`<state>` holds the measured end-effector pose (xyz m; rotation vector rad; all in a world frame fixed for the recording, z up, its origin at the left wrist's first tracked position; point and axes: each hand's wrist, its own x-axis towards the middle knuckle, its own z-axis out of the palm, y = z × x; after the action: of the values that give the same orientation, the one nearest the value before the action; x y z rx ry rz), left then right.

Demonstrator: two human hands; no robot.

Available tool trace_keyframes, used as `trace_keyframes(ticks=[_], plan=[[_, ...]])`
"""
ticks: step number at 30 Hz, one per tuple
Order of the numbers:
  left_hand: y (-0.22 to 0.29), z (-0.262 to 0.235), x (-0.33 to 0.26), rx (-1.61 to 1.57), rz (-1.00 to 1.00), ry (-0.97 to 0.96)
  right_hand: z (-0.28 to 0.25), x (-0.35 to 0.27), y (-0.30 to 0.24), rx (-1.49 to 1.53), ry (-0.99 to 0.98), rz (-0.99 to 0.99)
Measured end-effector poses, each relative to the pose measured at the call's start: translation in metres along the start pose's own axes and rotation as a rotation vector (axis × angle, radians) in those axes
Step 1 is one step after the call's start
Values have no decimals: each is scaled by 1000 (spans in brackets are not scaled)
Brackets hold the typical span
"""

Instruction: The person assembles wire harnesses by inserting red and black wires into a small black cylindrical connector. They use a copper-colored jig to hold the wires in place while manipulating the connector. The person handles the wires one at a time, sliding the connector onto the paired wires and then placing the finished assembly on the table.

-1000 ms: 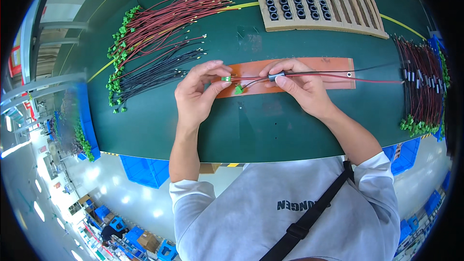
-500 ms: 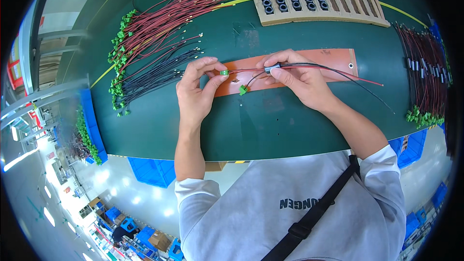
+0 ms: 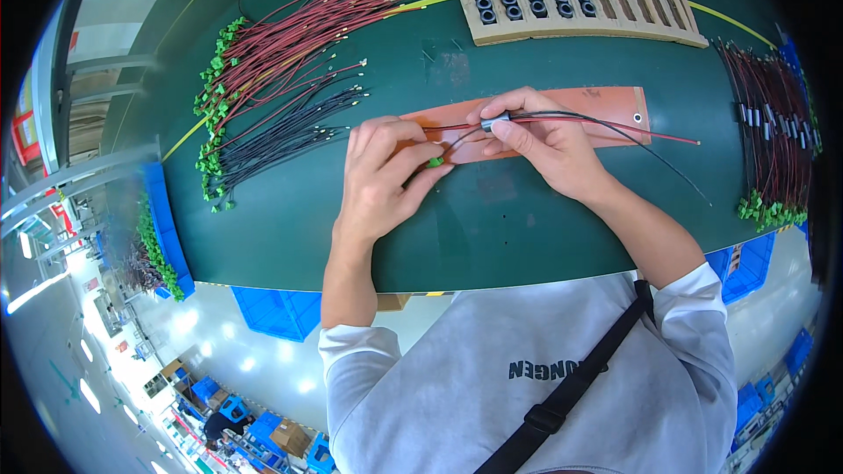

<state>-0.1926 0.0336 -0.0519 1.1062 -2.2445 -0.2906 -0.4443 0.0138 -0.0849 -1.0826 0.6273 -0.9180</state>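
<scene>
My right hand (image 3: 549, 145) pinches a small dark ferrite ring (image 3: 494, 123) between thumb and fingers. A red wire (image 3: 650, 133) and a black wire (image 3: 654, 154) pass through the ring and trail off to the right. On the ring's left, my left hand (image 3: 382, 171) is closed, thumb and fingertips gripping a green connector (image 3: 435, 161) on the black wire's end. The red wire's left end runs behind the left fingers, where its connector is hidden. Both hands are over an orange-brown mat (image 3: 606, 105) on the green table (image 3: 474, 246).
Red wires (image 3: 307, 26) and black wires (image 3: 281, 127) with green connectors lie in bundles at the left. A slotted cardboard tray (image 3: 580, 35) holding rows of dark rings stands at the back. Wires with rings on them (image 3: 777, 127) lie at the far right. Blue bins (image 3: 277, 309) sit below the table edge.
My left hand has moved right and slightly down, going from the red wire's green connector to the black wire's. My right hand keeps its hold on the ring.
</scene>
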Motion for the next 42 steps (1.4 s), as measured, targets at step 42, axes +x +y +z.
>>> trace_keyframes(ticks=[42], plan=[[-13, 3, 1, -289, -349, -70, 5, 5, -6, -408, -166, 65]])
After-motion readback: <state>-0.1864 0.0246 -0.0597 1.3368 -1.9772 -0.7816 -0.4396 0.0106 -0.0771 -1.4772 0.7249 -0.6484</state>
